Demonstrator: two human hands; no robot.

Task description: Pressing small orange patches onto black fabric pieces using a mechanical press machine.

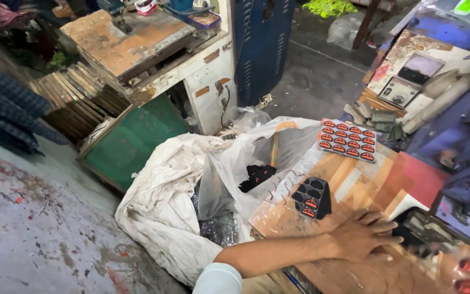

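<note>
We've got our left hand (363, 237) flat and spread on the wooden table (354, 179), holding nothing, just steadying beside the black punched sheet (312, 197), while our right hand stays out of sight.

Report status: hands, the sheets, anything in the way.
One hand flat on wooden bench, holding nothing. Black punched sheet just beyond fingers. Orange-label sheet farther back. Nothing between.

A black die-cut sheet (312, 197) — rows of shield-shaped holes, two orange badges left at its near edge — lies flat just beyond the grip (363, 235). Farther off lies a full sheet of orange-and-black badges (347, 140), uncut, slightly skewed.
</note>
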